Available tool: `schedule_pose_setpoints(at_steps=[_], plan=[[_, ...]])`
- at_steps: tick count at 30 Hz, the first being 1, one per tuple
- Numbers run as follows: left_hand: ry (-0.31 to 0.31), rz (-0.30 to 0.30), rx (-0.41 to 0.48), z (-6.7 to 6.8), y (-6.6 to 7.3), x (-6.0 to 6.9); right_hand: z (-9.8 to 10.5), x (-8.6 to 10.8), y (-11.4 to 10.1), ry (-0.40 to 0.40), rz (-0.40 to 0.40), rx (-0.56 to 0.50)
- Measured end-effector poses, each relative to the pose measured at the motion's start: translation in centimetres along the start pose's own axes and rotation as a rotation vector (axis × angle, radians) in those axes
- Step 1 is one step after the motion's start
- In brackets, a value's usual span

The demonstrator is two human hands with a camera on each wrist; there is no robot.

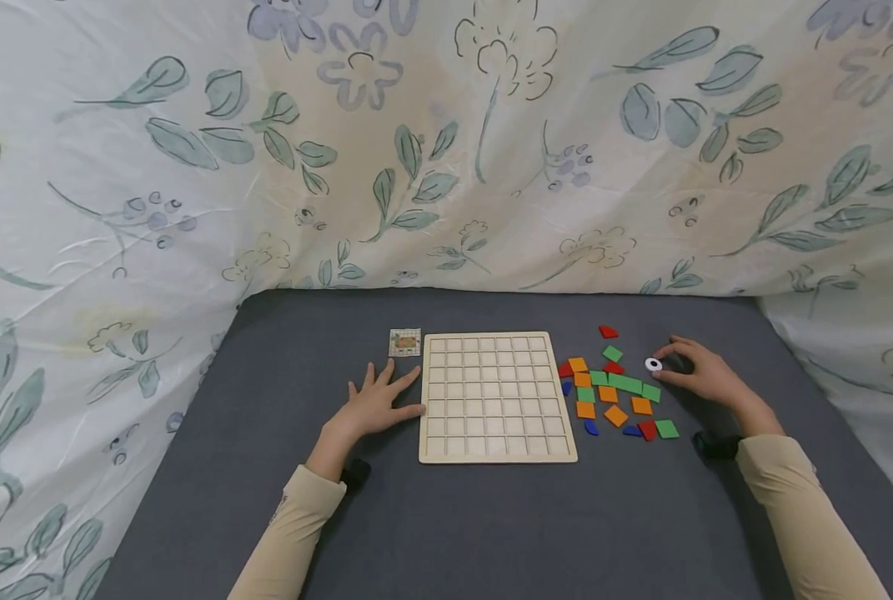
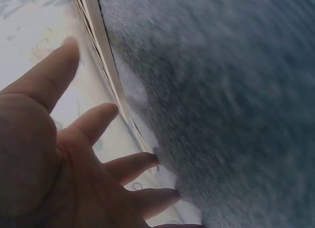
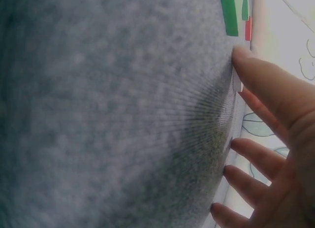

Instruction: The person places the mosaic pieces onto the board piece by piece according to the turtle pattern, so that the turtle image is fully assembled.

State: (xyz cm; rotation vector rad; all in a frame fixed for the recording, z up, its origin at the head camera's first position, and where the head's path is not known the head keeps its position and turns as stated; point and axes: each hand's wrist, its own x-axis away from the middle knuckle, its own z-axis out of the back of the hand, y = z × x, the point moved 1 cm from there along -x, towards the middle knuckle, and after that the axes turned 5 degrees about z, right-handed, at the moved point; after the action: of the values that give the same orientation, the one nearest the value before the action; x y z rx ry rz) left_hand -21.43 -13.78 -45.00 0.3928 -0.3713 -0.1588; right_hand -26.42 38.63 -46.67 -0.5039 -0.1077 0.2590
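Board [image 1: 478, 392] is the anchor here: wooden grid, lying flat on the dark cloth [image 1: 491, 533]. Right hand [image 1: 704, 375], well off to the board's right, pinches the white disc [image 1: 653, 364] between thumb and index fingertip; other fingers loosely bent, holding nothing. Disc has a dark middle (hole or print, can't tell). Left hand [image 1: 371, 407] is at the board's left edge, fingers spread wide and nearly straight, nothing gripped; thumb tip touching the rim or just beside it, unclear which. Picture card [image 1: 404, 342] sits just left of the board's far left corner. Loose pieces lie right of the board: green bar [image 1: 624, 383], orange square [image 1: 616, 416], red piece [image 1: 608, 332] beyond the rest, blue piece [image 1: 592, 427] near the board's near right corner, plus others. Risks, my guess: disc looks small and thin, held at the fingertips only, so a weak or uneven pinch could drop it among the pieces right of the board. A low right hand passing toward the board could drag them about. A firm left thumb push could slide the board right, shoving pieces crowding its right rim. Pieces lying close together there could also invite a wrong pick.
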Motion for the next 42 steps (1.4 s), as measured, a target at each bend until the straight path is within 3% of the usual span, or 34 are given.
schedule_pose_setpoints(at_steps=[15, 28, 32, 42], plan=[[-0.049, 0.039, 0.015, -0.4, 0.7, 0.3, 0.3, 0.0, -0.3, 0.017, 0.068, 0.014], [-0.072, 0.051, -0.001, -0.2, 0.7, 0.0, 1.2, -1.8, -5.0, 0.015, 0.146, -0.019], [-0.068, 0.048, 0.004, -0.1, 0.8, -0.1, 0.9, -2.7, -6.2, 0.019, 0.155, -0.018], [-0.064, 0.053, 0.015, -0.2, 0.7, -0.1, -0.4, -5.0, -9.6, -0.003, 0.274, -0.064]])
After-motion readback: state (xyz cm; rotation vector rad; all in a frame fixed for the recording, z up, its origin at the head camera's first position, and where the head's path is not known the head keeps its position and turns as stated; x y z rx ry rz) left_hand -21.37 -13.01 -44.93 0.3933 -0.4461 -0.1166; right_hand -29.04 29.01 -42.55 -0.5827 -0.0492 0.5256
